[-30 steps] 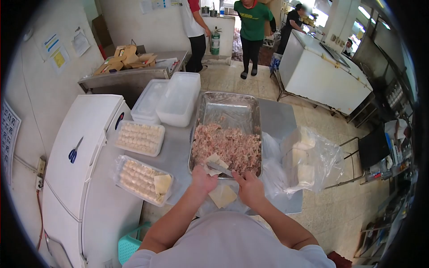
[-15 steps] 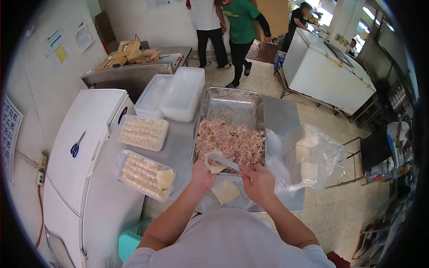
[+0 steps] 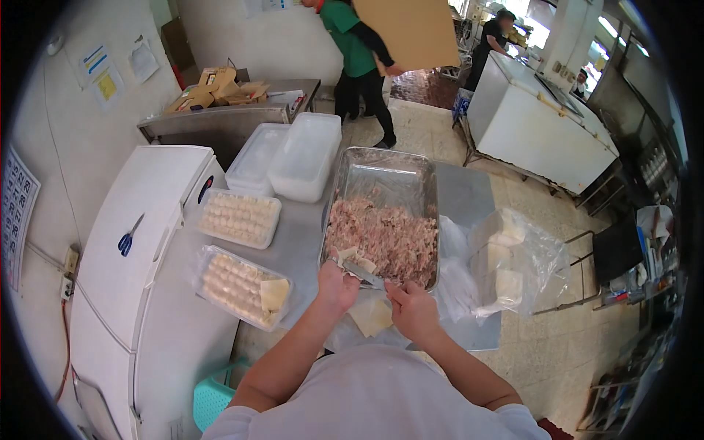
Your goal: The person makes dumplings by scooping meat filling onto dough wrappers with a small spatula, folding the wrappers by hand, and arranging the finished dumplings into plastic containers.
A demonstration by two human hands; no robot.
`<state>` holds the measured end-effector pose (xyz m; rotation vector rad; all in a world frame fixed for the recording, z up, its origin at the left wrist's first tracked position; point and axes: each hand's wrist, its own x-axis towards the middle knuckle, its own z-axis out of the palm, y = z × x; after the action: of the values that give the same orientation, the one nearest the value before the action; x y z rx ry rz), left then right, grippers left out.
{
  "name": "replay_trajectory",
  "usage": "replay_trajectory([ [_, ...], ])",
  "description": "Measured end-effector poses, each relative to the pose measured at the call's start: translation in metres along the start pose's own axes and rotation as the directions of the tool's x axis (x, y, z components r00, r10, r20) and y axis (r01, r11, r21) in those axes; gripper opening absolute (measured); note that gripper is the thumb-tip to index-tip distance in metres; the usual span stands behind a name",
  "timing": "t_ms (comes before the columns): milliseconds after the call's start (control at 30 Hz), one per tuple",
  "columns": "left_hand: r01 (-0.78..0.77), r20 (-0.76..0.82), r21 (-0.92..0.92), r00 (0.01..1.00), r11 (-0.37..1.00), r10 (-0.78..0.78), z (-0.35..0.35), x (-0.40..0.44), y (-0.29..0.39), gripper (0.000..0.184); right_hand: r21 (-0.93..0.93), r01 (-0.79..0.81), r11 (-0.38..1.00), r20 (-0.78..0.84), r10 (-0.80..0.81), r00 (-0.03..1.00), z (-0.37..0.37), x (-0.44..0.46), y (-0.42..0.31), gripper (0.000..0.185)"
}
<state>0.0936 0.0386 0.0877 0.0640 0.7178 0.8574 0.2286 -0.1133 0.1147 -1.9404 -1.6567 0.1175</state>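
My left hand [image 3: 337, 286] holds a pale square wrapper [image 3: 356, 259] over the near edge of a metal tray [image 3: 389, 158]. In my right hand [image 3: 412, 312] is a flat metal blade [image 3: 364, 276], its end against the wrapper. Ground meat [image 3: 385, 235] fills the near part of the tray, and the far part shows bare metal. More wrappers [image 3: 371, 317] lie on the table just below my hands. To the left, two plastic containers [image 3: 242, 218] [image 3: 238, 290] hold rows of pale dumplings, the nearer one with a wrapper [image 3: 274, 295] on top.
Stacked plastic boxes [image 3: 306, 158] stand behind the containers. Bagged wrapper stacks [image 3: 504, 257] sit at the table's right side. Scissors [image 3: 130, 236] lie on a white fridge [image 3: 147, 198] at left. A person in green [image 3: 355, 44] is beyond the table, near a large cardboard sheet [image 3: 411, 33].
The wrapper in my left hand has folded around the blade. The person in green has moved left, and a large cardboard sheet has come into fuller view.
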Motion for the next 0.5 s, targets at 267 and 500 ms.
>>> replay_trajectory([
  [267,0.033,0.117,0.664,0.982,0.747,-0.147,-0.006,-0.020,0.047,0.045,0.556,-0.831,-0.010,0.786,0.332,0.522,0.007,-0.005,0.010,0.024],
  [500,-0.161,0.151,0.977,0.985,-0.140,-0.077,0.025,-0.055,0.062,0.016,0.527,-0.400,0.750,0.363,0.227,0.904,0.005,-0.007,-0.002,0.023],
])
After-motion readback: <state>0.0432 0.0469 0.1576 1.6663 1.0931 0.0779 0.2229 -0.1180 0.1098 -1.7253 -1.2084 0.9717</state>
